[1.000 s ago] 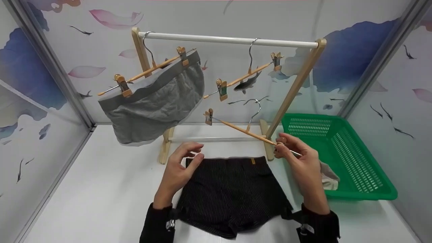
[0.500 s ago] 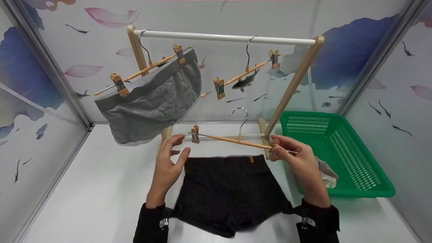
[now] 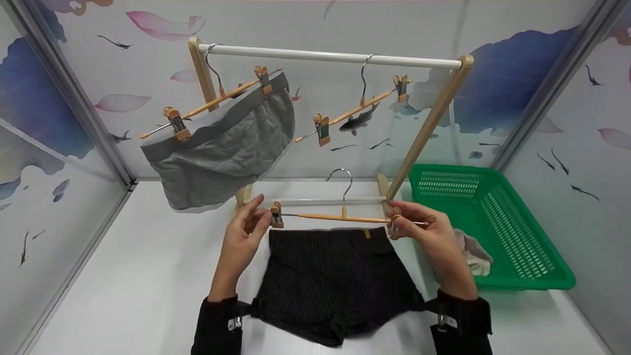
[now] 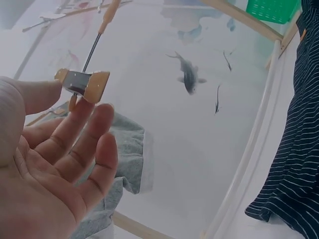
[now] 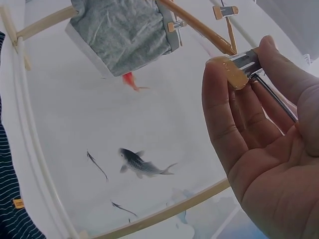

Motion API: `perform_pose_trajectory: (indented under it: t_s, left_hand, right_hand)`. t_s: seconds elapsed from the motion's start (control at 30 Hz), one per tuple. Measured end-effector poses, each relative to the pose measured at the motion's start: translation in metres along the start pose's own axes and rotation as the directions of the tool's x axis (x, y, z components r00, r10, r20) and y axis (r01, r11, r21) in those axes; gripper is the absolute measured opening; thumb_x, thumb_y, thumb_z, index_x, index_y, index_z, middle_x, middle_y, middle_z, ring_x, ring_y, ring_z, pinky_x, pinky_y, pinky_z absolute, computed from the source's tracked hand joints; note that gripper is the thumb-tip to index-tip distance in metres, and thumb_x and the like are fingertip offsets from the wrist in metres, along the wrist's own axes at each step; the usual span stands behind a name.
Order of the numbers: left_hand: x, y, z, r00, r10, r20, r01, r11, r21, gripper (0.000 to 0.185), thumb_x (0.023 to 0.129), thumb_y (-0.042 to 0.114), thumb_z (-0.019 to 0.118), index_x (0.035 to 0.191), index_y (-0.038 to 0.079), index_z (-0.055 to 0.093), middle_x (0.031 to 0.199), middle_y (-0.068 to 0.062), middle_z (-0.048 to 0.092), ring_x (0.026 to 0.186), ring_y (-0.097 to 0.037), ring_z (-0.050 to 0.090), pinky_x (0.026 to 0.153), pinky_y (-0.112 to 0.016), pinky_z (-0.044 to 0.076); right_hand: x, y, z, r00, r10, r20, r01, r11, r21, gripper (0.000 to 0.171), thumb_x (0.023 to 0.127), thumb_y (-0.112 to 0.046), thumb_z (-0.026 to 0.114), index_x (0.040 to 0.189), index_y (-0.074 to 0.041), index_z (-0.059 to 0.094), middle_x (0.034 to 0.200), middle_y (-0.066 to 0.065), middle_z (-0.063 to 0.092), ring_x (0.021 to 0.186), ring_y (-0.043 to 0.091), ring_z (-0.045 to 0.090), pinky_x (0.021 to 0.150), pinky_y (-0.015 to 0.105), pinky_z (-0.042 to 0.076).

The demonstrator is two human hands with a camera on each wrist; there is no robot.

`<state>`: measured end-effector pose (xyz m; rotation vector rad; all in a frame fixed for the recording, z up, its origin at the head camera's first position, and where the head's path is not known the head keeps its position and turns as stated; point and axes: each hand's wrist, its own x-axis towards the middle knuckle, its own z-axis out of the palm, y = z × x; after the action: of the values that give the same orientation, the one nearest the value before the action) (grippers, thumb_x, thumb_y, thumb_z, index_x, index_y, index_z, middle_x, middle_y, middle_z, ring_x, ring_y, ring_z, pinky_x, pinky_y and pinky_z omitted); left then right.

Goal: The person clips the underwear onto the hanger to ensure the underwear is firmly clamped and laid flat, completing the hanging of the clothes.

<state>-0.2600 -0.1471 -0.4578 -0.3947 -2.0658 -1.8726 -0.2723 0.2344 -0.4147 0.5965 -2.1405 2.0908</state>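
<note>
Above the front edge of the black striped shorts (image 3: 337,283), level and held between both hands: one wooden clip hanger (image 3: 340,217), wire hook uppermost, a clip at each end.

Right hand (image 3: 434,236): thumb and forefinger pinch the hanger's right clip (image 5: 239,67), metal rod running across the palm in the right wrist view; other fingers loosely curled beneath.

Left hand (image 3: 241,236): fingers straight and relaxed, tips at the left clip (image 4: 82,83). The thumb and fingertips appear to touch the clip, but no firm grip shows.

Black striped shorts: flat on the white table (image 3: 148,276), waistband toward the rack, small orange tag at the band.

Drying rack (image 3: 335,58): wooden uprights, white crossbar, standing on the table behind the shorts. It carries two further clip hangers:
- left hanger (image 3: 217,101), tilted, with grey shorts (image 3: 222,143) clipped on;
- right hanger (image 3: 357,108), tilted, bare.

Green plastic basket (image 3: 493,222): on the table to the right, just beside the right hand, a pale cloth (image 3: 475,256) hanging over its near rim.
</note>
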Motion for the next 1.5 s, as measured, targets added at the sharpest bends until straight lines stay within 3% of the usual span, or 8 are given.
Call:
perform_pose_trajectory:
  t_s: [0.23,0.47,0.7,0.87,1.07,1.2,1.33,1.5]
  left_hand:
    - [-0.001,0.001,0.0,0.999,0.038,-0.015,-0.038,0.999,-0.035,0.031,0.097,0.012,0.071,0.127,0.005,0.071,0.118,-0.01,0.071,0.099,-0.023,0.069,0.084,-0.027,0.053]
    - [-0.001,0.0,0.004,0.997,0.054,-0.047,-0.058,0.994,-0.088,0.03,0.095,0.008,0.072,0.125,0.004,0.071,0.115,-0.014,0.07,0.091,-0.025,0.072,0.081,-0.027,0.055]
    - [0.0,0.0,0.007,0.991,0.092,-0.097,-0.102,0.989,-0.11,0.031,0.091,0.005,0.075,0.122,0.004,0.072,0.11,-0.015,0.071,0.087,-0.028,0.074,0.077,-0.029,0.057]
    - [0.002,-0.002,0.01,0.991,0.073,-0.116,-0.085,0.991,-0.107,0.034,0.092,0.002,0.074,0.125,0.0,0.07,0.115,-0.017,0.069,0.09,-0.027,0.073,0.078,-0.028,0.057]
    - [0.005,-0.002,0.014,0.99,0.038,-0.134,-0.058,0.988,-0.144,0.035,0.092,-0.001,0.073,0.126,-0.002,0.068,0.115,-0.018,0.07,0.093,-0.029,0.072,0.079,-0.028,0.056]
    - [0.007,-0.006,0.017,0.983,0.031,-0.183,-0.058,0.988,-0.146,0.035,0.091,0.0,0.074,0.125,-0.003,0.069,0.113,-0.019,0.072,0.094,-0.029,0.073,0.082,-0.03,0.057]
    - [0.009,-0.01,0.02,0.973,0.02,-0.232,-0.046,0.993,-0.108,0.034,0.092,0.0,0.073,0.125,-0.003,0.069,0.107,-0.019,0.074,0.094,-0.026,0.073,0.084,-0.027,0.056]
    - [0.011,-0.017,0.025,0.973,0.008,-0.232,-0.015,0.999,-0.03,0.033,0.094,-0.007,0.067,0.126,-0.01,0.065,0.107,-0.025,0.072,0.102,-0.036,0.07,0.083,-0.023,0.055]
  right_hand:
    - [0.001,0.003,0.0,0.992,0.047,-0.113,-0.041,0.998,0.052,0.035,0.095,0.0,0.07,0.128,0.008,0.063,0.113,0.025,0.069,0.089,0.027,0.072,0.072,0.041,0.06]
    - [0.004,0.006,0.004,0.982,0.064,-0.178,-0.061,0.998,0.025,0.04,0.091,-0.008,0.077,0.126,0.007,0.061,0.109,0.019,0.068,0.089,0.027,0.07,0.071,0.042,0.061]
    - [0.009,0.012,0.01,0.977,0.017,-0.212,-0.01,0.999,0.032,0.039,0.092,-0.005,0.074,0.127,0.006,0.06,0.113,0.019,0.066,0.091,0.027,0.069,0.072,0.039,0.061]
    - [0.012,0.017,0.014,0.97,0.037,-0.239,-0.007,0.992,0.124,0.045,0.096,-0.007,0.071,0.137,0.001,0.055,0.121,0.018,0.062,0.1,0.027,0.069,0.082,0.041,0.059]
    - [0.015,0.023,0.015,0.963,0.151,-0.223,-0.078,0.949,0.304,0.052,0.101,-0.011,0.064,0.148,0.0,0.046,0.125,0.012,0.066,0.106,0.025,0.069,0.092,0.04,0.054]
    - [0.016,0.025,0.017,0.96,0.201,-0.196,-0.123,0.929,0.349,0.052,0.104,-0.012,0.059,0.151,0.003,0.042,0.133,0.011,0.063,0.118,0.023,0.064,0.097,0.038,0.051]
    - [0.018,0.028,0.021,0.961,0.242,-0.136,-0.196,0.939,0.284,0.05,0.107,-0.012,0.053,0.152,0.004,0.039,0.148,0.02,0.048,0.125,0.027,0.059,0.101,0.037,0.049]
    - [0.021,0.035,0.022,0.962,0.268,-0.05,-0.257,0.953,0.163,0.056,0.109,-0.014,0.049,0.157,0.004,0.028,0.159,0.022,0.033,0.139,0.031,0.044,0.106,0.037,0.044]
